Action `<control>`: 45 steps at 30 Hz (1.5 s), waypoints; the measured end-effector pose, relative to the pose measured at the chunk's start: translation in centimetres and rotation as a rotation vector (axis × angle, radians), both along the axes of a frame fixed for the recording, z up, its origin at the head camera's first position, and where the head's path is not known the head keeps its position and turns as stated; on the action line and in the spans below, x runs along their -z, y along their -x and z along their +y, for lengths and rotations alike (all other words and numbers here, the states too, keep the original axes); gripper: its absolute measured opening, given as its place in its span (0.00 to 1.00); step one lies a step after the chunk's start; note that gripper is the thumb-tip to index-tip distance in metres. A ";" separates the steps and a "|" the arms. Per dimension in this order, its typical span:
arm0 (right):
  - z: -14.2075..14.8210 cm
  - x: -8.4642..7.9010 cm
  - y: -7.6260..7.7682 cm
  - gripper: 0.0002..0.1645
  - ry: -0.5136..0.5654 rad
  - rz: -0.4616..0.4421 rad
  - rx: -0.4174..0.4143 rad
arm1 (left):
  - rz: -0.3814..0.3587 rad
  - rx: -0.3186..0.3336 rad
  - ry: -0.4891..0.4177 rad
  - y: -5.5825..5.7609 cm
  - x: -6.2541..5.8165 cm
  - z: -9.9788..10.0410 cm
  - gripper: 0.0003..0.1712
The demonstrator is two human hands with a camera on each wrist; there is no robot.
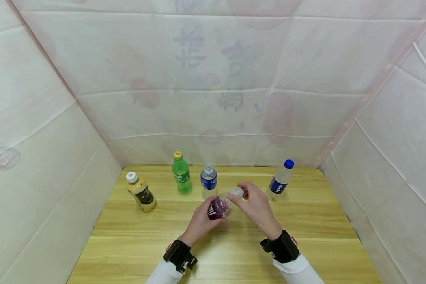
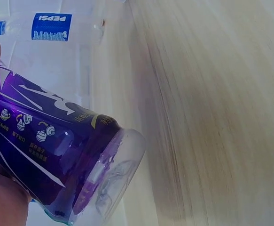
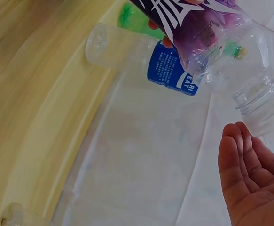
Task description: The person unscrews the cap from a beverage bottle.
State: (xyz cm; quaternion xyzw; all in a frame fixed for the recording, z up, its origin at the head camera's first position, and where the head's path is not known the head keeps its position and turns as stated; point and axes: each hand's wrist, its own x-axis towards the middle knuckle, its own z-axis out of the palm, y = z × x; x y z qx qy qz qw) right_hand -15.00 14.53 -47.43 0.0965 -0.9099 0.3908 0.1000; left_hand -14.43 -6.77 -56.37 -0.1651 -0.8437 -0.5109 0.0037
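My left hand (image 1: 203,219) grips a clear bottle with a purple label (image 1: 217,211) round its body. The bottle (image 2: 43,141) is tilted, its base towards the lower right in the left wrist view. At its top end, my right hand (image 1: 253,203) pinches a translucent whitish cap (image 1: 237,192) between thumb and fingers. In the right wrist view, the fingers of the right hand (image 3: 249,174) lie beside the cap end, and the thumb is not visible. Whether the cap sits on the neck or apart from it, I cannot tell.
Behind the hands stand a blue-labelled clear bottle (image 1: 208,182) without a visible cap and a green bottle (image 1: 182,175) with a yellow cap. A yellowish bottle (image 1: 142,193) is at left, a Pepsi bottle (image 1: 279,181) at right. White cloth walls surround the wooden table (image 1: 127,252).
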 end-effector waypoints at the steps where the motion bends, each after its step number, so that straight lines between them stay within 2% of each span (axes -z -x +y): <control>1: 0.0 0.0 0.0 0.33 -0.006 0.005 0.001 | -0.004 0.000 0.002 0.0 0.0 0.0 0.46; 7: 0.0 0.2 0.1 0.27 0.007 0.041 -0.020 | -0.040 -0.001 0.006 0.0 -0.2 0.0 0.46; 14: 0.3 0.4 0.1 0.25 0.038 0.031 -0.065 | -0.024 -0.003 0.004 0.0 -0.1 0.1 0.46; 21: 0.6 0.2 -0.1 0.27 0.079 -0.030 -0.109 | -0.014 -0.003 0.011 -0.1 0.0 0.1 0.46; 31: 1.1 0.2 0.0 0.30 0.129 -0.045 -0.185 | -0.025 -0.002 -0.002 -0.1 0.3 0.0 0.46; 45: 1.8 0.1 -0.1 0.30 0.179 -0.063 -0.180 | -0.045 -0.016 -0.008 -0.3 0.1 -0.3 0.46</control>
